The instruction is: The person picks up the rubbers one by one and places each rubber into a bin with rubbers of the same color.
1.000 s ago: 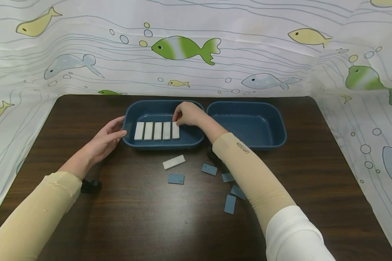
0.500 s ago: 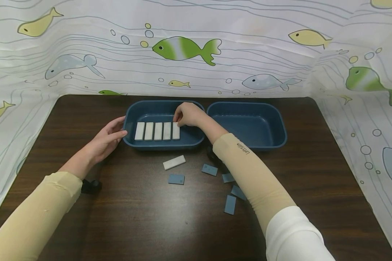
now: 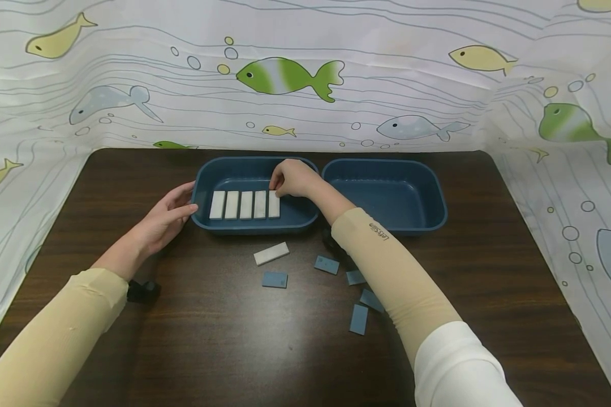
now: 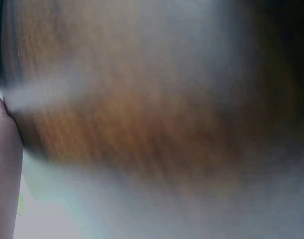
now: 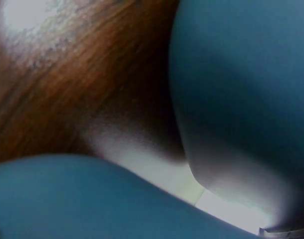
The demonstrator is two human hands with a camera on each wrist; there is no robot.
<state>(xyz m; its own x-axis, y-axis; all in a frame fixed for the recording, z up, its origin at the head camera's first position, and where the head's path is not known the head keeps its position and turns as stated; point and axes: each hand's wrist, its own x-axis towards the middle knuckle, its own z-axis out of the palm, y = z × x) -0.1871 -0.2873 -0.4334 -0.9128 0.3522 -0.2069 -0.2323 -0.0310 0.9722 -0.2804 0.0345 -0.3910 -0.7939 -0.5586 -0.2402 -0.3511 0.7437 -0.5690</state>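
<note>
Releasing the row's rightmost white tile (image 3: 274,207) unevenly could skew it or knock the adjacent white tile (image 3: 259,204); sideways drag from the right hand (image 3: 296,178) is the likely cause. The tile lies in the left blue tray (image 3: 254,229), its far end pinched between that hand's thumb and fingers. The left hand (image 3: 165,217), loosely extended, touches the tray's left side.
</note>
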